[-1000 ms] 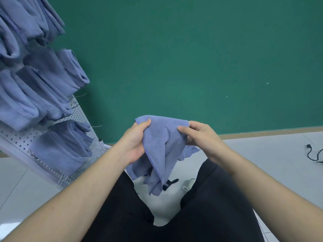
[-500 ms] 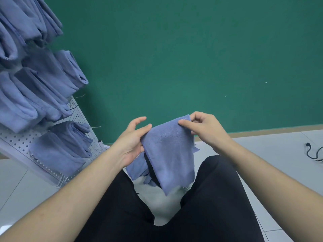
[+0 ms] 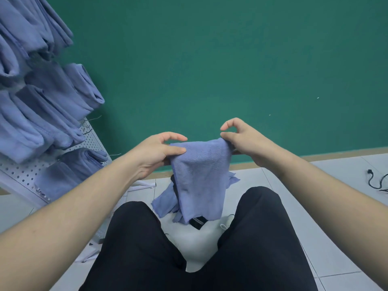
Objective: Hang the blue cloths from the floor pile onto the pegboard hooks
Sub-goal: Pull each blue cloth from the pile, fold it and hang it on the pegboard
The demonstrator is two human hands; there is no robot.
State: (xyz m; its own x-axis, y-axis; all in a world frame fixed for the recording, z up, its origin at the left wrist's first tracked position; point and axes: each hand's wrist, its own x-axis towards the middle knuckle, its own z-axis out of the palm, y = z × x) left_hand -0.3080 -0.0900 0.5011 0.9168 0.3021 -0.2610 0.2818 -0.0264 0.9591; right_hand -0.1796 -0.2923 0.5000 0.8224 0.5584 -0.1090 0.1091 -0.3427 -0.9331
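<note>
The pale tiled floor (image 3: 327, 211) is carrying a few blue cloths (image 3: 163, 204) lying crumpled between the person's knees, a black cable (image 3: 378, 181) is sitting off at the right edge, and the pegboard (image 3: 19, 175) is resting on it at left.

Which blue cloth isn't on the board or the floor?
The blue cloth held up by both hands; the others hang on the pegboard or lie below.

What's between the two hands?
Head view: the top edge of the held cloth spans from the left hand to the right hand; each pinches one end.
</note>
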